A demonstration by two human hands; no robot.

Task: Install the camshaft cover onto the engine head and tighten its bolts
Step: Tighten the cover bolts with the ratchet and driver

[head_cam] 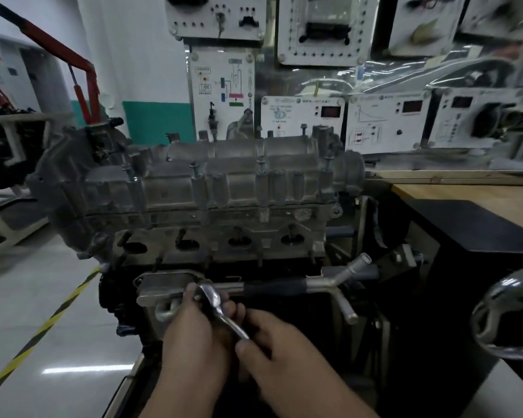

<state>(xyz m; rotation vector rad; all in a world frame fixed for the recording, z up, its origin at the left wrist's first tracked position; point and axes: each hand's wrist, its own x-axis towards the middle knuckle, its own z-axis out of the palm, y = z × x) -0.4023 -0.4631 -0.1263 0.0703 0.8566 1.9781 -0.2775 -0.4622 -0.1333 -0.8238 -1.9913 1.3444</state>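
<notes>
shining grey floor [27, 282], striped tape [43, 330], wooden bench [471, 197], instrument panels [387, 122] behind engine [209, 182]

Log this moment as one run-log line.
left hand: grips ratchet head | right hand: grips ratchet handle | camshaft cover: on engine head | bolts: sticking up

Print on the wall panels [302, 122], too blurred to read

Dim, bluish light; floor [58, 327] glare, motion blur throughout, strong wide-angle bending at the edges.
</notes>
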